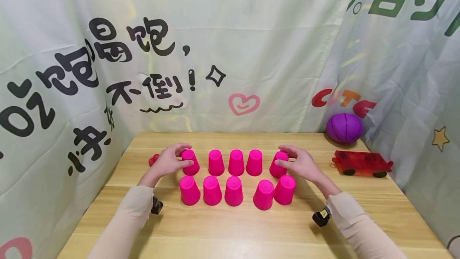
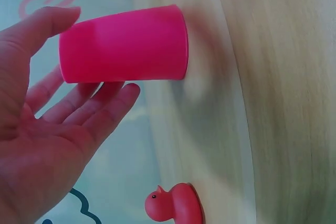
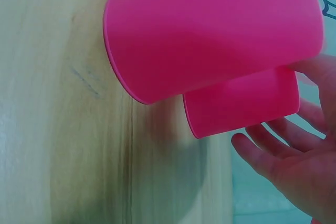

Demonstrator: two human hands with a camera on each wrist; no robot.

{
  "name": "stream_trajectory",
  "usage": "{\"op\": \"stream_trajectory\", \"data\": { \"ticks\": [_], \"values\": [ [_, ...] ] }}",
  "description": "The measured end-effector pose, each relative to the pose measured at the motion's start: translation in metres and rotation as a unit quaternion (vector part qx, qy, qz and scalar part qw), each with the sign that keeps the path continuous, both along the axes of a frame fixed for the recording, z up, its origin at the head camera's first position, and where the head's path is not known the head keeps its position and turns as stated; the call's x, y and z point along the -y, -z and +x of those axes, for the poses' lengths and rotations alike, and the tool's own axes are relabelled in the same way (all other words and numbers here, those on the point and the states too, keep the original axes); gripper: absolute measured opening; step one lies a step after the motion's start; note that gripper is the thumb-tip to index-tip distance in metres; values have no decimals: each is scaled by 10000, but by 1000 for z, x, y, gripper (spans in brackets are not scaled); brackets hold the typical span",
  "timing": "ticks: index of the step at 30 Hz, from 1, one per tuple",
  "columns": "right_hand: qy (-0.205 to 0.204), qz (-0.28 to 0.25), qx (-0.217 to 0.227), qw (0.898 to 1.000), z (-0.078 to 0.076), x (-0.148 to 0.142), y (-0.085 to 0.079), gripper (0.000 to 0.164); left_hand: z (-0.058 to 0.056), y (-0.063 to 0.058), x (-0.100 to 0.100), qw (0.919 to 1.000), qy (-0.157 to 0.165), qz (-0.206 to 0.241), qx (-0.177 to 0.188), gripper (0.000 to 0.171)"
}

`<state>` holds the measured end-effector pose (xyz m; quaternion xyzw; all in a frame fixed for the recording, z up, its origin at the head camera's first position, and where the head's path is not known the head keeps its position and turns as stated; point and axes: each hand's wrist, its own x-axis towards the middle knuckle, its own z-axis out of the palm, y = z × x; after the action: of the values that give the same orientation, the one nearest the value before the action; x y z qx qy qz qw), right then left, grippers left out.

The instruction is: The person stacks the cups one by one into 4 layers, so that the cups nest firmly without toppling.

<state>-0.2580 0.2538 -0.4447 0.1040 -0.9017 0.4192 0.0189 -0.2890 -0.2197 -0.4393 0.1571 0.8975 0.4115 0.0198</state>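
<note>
Several pink plastic cups stand upside down in two rows on the table. My left hand [image 1: 171, 160] holds the leftmost cup of the back row [image 1: 191, 163], thumb on the near side and fingers on the far side. In the left wrist view this cup [image 2: 126, 45] sits between thumb and fingers. At the other end of that row, my right hand [image 1: 301, 164] holds the rightmost cup [image 1: 279, 165] in a similar way. The right wrist view shows that cup [image 3: 247, 100] partly hidden by a front-row cup [image 3: 210, 35]. Between them stand three back-row cups, the middle one [image 1: 236, 163] included.
The front row includes a left cup [image 1: 189, 191] and a right cup [image 1: 284, 190]. A red rubber duck [image 2: 178, 203] lies beyond my left hand. A purple ball [image 1: 345, 128] and a red toy car [image 1: 362, 163] stand at the right of the wooden table [image 1: 215, 235]. Printed cloth [image 1: 280, 51] hangs behind.
</note>
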Motion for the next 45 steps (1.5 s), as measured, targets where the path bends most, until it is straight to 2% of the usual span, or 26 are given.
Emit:
{"op": "stream_trajectory", "data": {
  "ticks": [5, 10, 18, 30, 38, 45],
  "values": [
    [68, 93, -51, 9999, 0, 2, 0, 60, -2, -1, -2, 10000, -52, -50, 31, 57],
    [95, 136, -33, 9999, 0, 1, -1, 57, -7, -8, -5, 9999, -116, -76, -9, 51],
    [7, 149, 16, 9999, 0, 0, 0, 59, -21, -34, -20, 9999, -49, 60, -134, 50],
    [-16, 204, 195, 9996, 1, 0, -5, 62, -52, -73, -63, 9999, 80, -99, -21, 47],
    [-180, 389, 109, 9990, -1, 2, -8, 62, -71, -77, -91, 9998, 148, -99, 24, 49],
    [-267, 558, 89, 9980, 0, 2, -14, 63, -83, -75, -114, 9991, 209, -380, 36, 51]
  ]
}}
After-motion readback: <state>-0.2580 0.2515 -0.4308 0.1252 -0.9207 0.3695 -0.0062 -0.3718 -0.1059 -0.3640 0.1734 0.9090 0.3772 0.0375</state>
